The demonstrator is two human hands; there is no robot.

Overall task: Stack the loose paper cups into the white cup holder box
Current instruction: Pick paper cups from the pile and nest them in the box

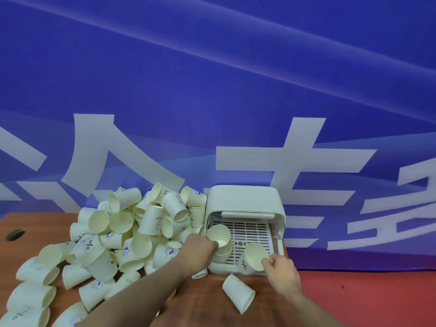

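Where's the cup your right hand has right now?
In the head view, the cup sits at the box's front right corner, pinched by the right hand, right of the stack.

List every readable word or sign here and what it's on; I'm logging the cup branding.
"olo": on the cup pinched by the right hand, and on a cup in the pile.
"LLO", a partial word: on a pile cup.
Round purple cup logos: too blurred.
Large white characters on the blue banner: cropped, unreadable.
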